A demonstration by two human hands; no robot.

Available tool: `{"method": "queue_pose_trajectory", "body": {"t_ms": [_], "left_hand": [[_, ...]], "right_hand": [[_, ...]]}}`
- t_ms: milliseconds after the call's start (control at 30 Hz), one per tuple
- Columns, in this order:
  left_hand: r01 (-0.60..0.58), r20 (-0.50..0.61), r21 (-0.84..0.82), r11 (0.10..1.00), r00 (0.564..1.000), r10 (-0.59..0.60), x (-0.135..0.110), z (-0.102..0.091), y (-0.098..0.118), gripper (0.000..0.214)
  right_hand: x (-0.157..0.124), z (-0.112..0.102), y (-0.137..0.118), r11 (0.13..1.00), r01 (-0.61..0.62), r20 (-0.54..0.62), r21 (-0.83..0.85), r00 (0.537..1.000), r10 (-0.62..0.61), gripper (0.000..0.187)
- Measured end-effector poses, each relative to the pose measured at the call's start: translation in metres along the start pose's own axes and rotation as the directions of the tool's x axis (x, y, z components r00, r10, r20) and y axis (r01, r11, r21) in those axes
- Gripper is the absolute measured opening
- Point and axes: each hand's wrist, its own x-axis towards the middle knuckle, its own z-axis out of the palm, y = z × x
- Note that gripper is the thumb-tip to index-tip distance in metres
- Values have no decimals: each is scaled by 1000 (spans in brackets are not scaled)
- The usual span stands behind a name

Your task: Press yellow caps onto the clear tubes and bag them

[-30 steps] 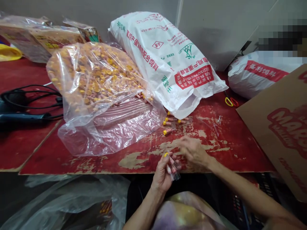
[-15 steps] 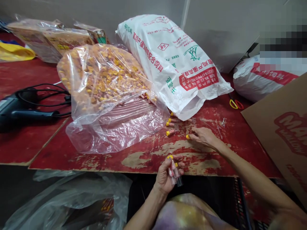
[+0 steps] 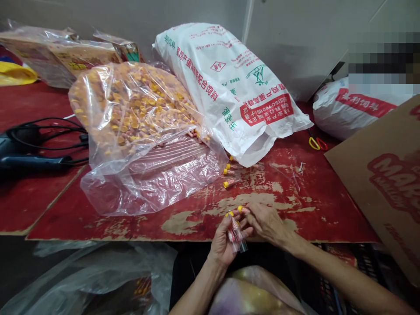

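At the near edge of the red worktop (image 3: 315, 210), the left hand (image 3: 222, 246) is curled round a small bunch of yellow-capped tubes (image 3: 236, 232), caps up so they stay together. The right hand (image 3: 268, 223) pinches one more tube (image 3: 243, 210), held right beside the bunch. Some loose tubes (image 3: 230, 174) lie further back, by the open mouth of the clear bag (image 3: 141, 131).

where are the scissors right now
In the head view, the scissors lie far right on the red table, between the white printed sack and the cardboard box.
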Motion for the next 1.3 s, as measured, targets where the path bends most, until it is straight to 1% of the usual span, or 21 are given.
{"method": "queue_pose_trajectory", "body": {"t_ms": [67, 100, 133, 167, 200, 267, 300, 333, 367, 467, 533, 600, 667, 700, 767, 833, 967, 1033, 1100, 1200, 1300], "left_hand": [[-25, 4, 5, 1000, 1000, 25, -2, -3, 1, 20], [-27, 12, 1, 1000, 1000, 27, -3, -3, 2, 21], [-24, 26, -8, 1000, 999, 25, -5, -4, 3, 23], [-19, 46, -23, 1000, 999, 20, -6, -3, 4, 24], [-14, 69, -39, 999, 997, 16, -8, -3, 5, 25], [5, 109, -62, 998, 994, 2, -11, -2, 7, 25], [17, 116, -63, 998, 993, -10, -13, -1, 7, 25], [24, 114, -57, 998, 993, -17, -14, -2, 7, 25], [24, 108, -46, 999, 994, -19, -16, -2, 7, 25], [-29, 109, 21, 999, 994, 27, -19, -7, 7, 23], [-74, 129, 64, 995, 990, 65, -19, -10, 8, 21], [-71, 150, 87, 994, 987, 58, -17, -12, 9, 21], [-33, 164, 82, 996, 986, 19, -14, -12, 10, 22], [-4, 166, 75, 997, 986, -9, -13, -12, 10, 23], [45, 161, 62, 997, 985, -54, -11, -10, 9, 28], [66, 157, 68, 996, 985, -76, -9, -8, 8, 38], [56, 166, 64, 996, 984, -66, -5, -6, 7, 54], [48, 175, 39, 998, 983, -54, -3, -5, 7, 54], [37, 193, 24, 999, 980, -41, -2, -5, 8, 52], [7, 215, 29, 1000, 976, -13, -5, -8, 13, 43], [-52, 239, 7, 999, 970, 48, -12, -14, 21, 35]], "right_hand": [[-5, 0, -10, 984, 146, -22, 103, 989, -145, 26], [-2, -2, -9, 973, 187, -33, 136, 982, -184, 27], [4, -6, -3, 973, 179, -62, 149, 983, -171, 29], [13, -11, 7, 984, 115, -107, 133, 989, -101, 31], [25, -15, 21, 996, 3, -161, 91, 987, 12, 33], [54, -23, 51, 962, -264, -268, -68, 934, 237, 28], [68, -25, 64, 927, -335, -271, -167, 920, 284, 26], [81, -26, 75, 892, -372, -251, -259, 917, 309, 26], [92, -26, 83, 866, -375, -213, -331, 924, 319, 26], [102, -23, 90, 848, -332, -120, -413, 943, 310, 24], [93, -27, 85, 861, -322, -96, -394, 946, 310, 23], [79, -38, 77, 888, -305, -18, -346, 948, 318, 24], [67, -50, 67, 921, -255, 147, -293, 940, 307, 28], [63, -53, 63, 936, -219, 239, -275, 927, 287, 30], [59, -53, 57, 949, -149, 374, -277, 893, 249, 28], [59, -44, 57, 943, -87, 405, -321, 888, 219, 22], [54, -21, 69, 931, 8, 294, -364, 950, 107, 22], [48, -16, 72, 937, 27, 234, -349, 970, 59, 22], [40, -15, 67, 952, 31, 181, -306, 983, 26, 21], [30, -9, 37, 993, 42, 49, -111, 998, -37, 23], [27, 4, -9, 987, 142, -82, 80, 987, -136, 25]]}}
